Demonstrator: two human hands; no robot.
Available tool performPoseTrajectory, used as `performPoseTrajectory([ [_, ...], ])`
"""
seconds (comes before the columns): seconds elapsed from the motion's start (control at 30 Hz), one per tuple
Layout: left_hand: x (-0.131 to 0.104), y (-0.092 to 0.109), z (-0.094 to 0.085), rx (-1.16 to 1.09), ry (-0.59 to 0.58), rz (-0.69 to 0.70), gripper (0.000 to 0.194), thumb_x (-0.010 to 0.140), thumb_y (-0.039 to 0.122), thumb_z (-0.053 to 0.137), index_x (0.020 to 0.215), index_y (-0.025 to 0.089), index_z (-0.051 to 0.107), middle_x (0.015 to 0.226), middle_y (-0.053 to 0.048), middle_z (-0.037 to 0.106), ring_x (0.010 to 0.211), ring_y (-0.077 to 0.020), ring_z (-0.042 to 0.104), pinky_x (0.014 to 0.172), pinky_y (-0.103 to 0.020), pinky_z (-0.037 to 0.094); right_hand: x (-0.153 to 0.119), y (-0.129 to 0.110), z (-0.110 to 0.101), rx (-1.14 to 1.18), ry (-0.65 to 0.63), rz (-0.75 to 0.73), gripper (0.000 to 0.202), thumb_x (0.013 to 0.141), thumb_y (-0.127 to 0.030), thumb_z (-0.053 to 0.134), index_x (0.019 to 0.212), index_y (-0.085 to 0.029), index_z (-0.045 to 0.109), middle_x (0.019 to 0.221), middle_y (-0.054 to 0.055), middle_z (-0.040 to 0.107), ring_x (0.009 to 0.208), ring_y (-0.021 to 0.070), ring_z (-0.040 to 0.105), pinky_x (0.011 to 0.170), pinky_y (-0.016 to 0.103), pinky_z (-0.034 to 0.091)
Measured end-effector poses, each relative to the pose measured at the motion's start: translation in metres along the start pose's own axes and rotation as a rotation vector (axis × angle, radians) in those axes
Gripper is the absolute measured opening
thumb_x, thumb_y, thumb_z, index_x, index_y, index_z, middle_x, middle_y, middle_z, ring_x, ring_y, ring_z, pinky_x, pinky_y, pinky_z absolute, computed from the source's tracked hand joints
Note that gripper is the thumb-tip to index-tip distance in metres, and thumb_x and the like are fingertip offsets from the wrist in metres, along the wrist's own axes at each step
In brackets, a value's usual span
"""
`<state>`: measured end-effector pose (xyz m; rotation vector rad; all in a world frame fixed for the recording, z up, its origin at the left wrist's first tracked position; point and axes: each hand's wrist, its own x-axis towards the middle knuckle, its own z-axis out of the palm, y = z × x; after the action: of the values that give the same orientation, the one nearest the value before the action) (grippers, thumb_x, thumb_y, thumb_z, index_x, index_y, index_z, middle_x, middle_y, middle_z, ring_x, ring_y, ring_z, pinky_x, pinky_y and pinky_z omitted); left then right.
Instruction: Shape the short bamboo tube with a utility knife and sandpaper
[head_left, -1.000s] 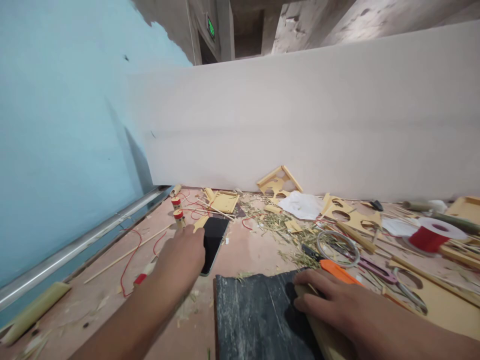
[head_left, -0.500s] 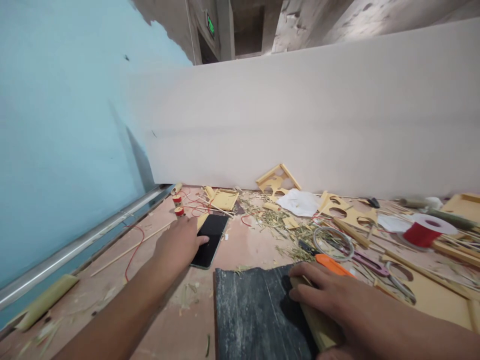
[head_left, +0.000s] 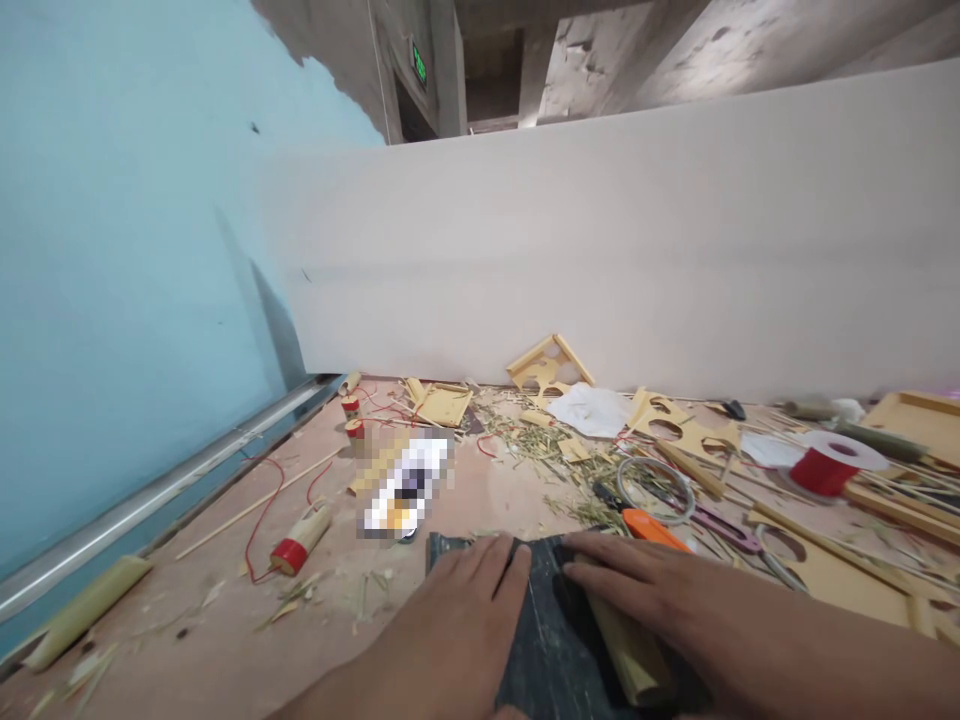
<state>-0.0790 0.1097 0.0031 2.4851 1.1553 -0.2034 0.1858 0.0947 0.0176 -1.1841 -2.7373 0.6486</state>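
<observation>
A dark, scuffed board (head_left: 540,640) lies on the table right in front of me. My left hand (head_left: 476,595) rests flat on its left part, fingers stretched out and nearly together. On the board's right side, my right hand (head_left: 645,585) lies over a piece of bamboo (head_left: 630,655), its fingers draped across the upper end. Beyond my left hand is a phone (head_left: 409,490) with a lit screen, blurred into blocks. A bamboo tube with a red band (head_left: 300,540) lies left of the phone, with red string attached.
An orange-handled tool (head_left: 652,530) and a roll of wire (head_left: 660,490) lie past my right hand. Farther right stands a red spool (head_left: 829,468). Yellow cut-out panels (head_left: 686,425), bamboo shavings (head_left: 585,465) and sticks litter the table. A pale partition (head_left: 600,240) closes the back.
My left hand has left the phone and come back to the board. The phone's screen, dark before, is now lit. My right hand stays on the bamboo piece.
</observation>
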Motion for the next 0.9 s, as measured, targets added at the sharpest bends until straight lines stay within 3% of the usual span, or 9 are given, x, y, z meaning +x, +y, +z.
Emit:
performPoseTrajectory([
  [0.07, 0.003, -0.003, -0.003, -0.055, 0.012, 0.022, 0.112, 0.073, 0.045, 0.090, 0.164, 0.016, 0.032, 0.171, -0.021, 0.023, 0.154, -0.0458, 0.028, 0.125, -0.059, 0.026, -0.008, 0.002, -0.004, 0.021, 0.040, 0.020, 0.092, 0.079, -0.037, 0.085, 0.160, -0.029, 0.043, 0.159, 0.013, 0.051, 0.135, 0.0399, 0.059, 0.113, 0.051, 0.050],
  [0.13, 0.005, -0.004, -0.011, -0.097, 0.029, 0.039, 0.111, 0.071, 0.045, 0.092, 0.162, 0.014, 0.037, 0.170, -0.021, 0.025, 0.155, -0.0432, 0.028, 0.126, -0.053, 0.027, -0.010, 0.001, -0.008, 0.059, 0.064, 0.031, 0.085, 0.082, -0.040, 0.083, 0.158, -0.033, 0.046, 0.156, 0.011, 0.055, 0.133, 0.0378, 0.061, 0.112, 0.050, 0.051],
  [0.27, 0.006, -0.009, -0.024, -0.122, 0.114, 0.065, 0.085, 0.084, 0.033, 0.087, 0.157, 0.018, 0.047, 0.167, -0.017, 0.035, 0.155, -0.0355, 0.032, 0.127, -0.049, 0.026, 0.000, -0.002, -0.014, 0.151, 0.064, 0.010, 0.069, 0.087, -0.055, 0.077, 0.147, -0.030, 0.057, 0.162, 0.012, 0.045, 0.137, 0.0349, 0.057, 0.111, 0.045, 0.052],
  [0.33, 0.007, -0.013, -0.026, -0.147, 0.107, 0.044, 0.078, 0.090, 0.031, 0.080, 0.158, 0.020, 0.045, 0.168, -0.014, 0.035, 0.155, -0.0320, 0.033, 0.128, -0.048, 0.026, 0.008, 0.002, -0.013, 0.159, 0.101, 0.009, 0.065, 0.089, -0.060, 0.073, 0.144, -0.029, 0.059, 0.164, 0.013, 0.040, 0.138, 0.0346, 0.055, 0.112, 0.046, 0.051],
  [0.53, 0.005, -0.019, -0.022, -0.179, -0.061, -0.021, 0.124, 0.079, 0.072, 0.077, 0.168, 0.015, 0.012, 0.174, -0.016, 0.004, 0.160, -0.0384, 0.006, 0.128, -0.057, 0.018, 0.020, 0.018, 0.007, 0.103, 0.215, 0.072, 0.056, 0.095, -0.060, 0.064, 0.142, -0.029, 0.064, 0.160, 0.016, 0.043, 0.135, 0.0365, 0.057, 0.112, 0.054, 0.048],
  [0.63, 0.005, -0.018, -0.021, -0.168, -0.063, -0.024, 0.123, 0.079, 0.073, 0.076, 0.169, 0.018, 0.011, 0.174, -0.015, 0.001, 0.159, -0.0394, 0.003, 0.128, -0.058, 0.016, 0.019, 0.008, 0.015, 0.091, 0.248, 0.031, 0.052, 0.095, -0.052, 0.066, 0.139, -0.026, 0.067, 0.158, 0.017, 0.046, 0.138, 0.0361, 0.054, 0.114, 0.050, 0.047],
  [0.77, 0.005, -0.017, -0.022, -0.137, -0.096, -0.025, 0.122, 0.079, 0.074, 0.075, 0.168, 0.018, 0.013, 0.174, -0.015, 0.001, 0.160, -0.0376, 0.004, 0.128, -0.056, 0.016, 0.022, 0.004, 0.012, 0.131, 0.129, -0.096, 0.049, 0.088, -0.045, 0.076, 0.133, -0.026, 0.072, 0.152, 0.014, 0.053, 0.134, 0.0318, 0.058, 0.109, 0.040, 0.052],
  [0.9, 0.006, -0.017, -0.022, -0.120, -0.059, -0.018, 0.121, 0.079, 0.075, 0.074, 0.168, 0.019, 0.014, 0.174, -0.015, 0.004, 0.160, -0.0371, 0.007, 0.127, -0.056, 0.019, 0.027, 0.017, 0.010, 0.025, 0.285, 0.018, 0.047, 0.093, -0.044, 0.070, 0.133, -0.018, 0.071, 0.151, 0.022, 0.052, 0.134, 0.0368, 0.056, 0.111, 0.052, 0.048],
])
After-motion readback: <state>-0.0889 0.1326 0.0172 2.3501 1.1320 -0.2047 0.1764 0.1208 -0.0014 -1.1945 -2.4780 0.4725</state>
